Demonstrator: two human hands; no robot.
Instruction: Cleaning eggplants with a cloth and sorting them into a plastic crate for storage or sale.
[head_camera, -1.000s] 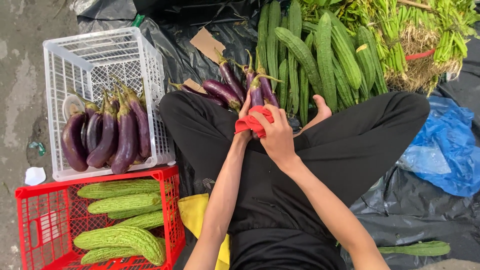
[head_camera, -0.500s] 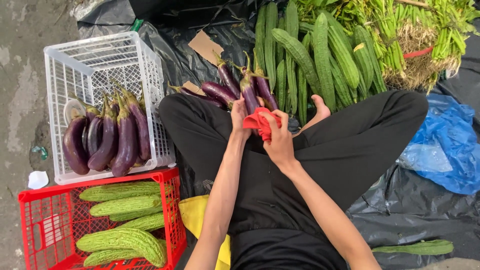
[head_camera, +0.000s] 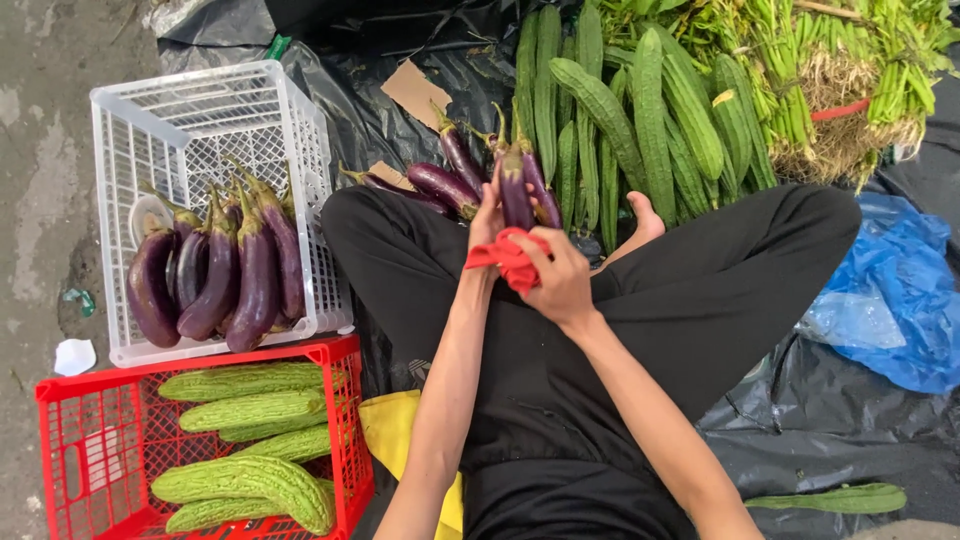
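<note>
Head view, person seated cross-legged on black plastic sheeting. Left hand grasps a purple eggplant, fingers wrapped around its lower part, stem end pointing to 12 o'clock. Right hand is clenched on a red cloth, which is pressed against the bottom of that eggplant; the two hands touch at the cloth. The held eggplant sits just above the lap, near frame centre. At 11 o'clock from the hands, a few loose eggplants lie on the sheeting by a scrap of cardboard. At 1 o'clock, a heap of long ridged green gourds, with bundled leafy greens beyond them. At 9 o'clock, a white plastic crate holding several eggplants standing stem up. At 8 o'clock, a red plastic crate with bitter gourds lying flat. At 3 o'clock, a crumpled blue plastic bag.
</note>
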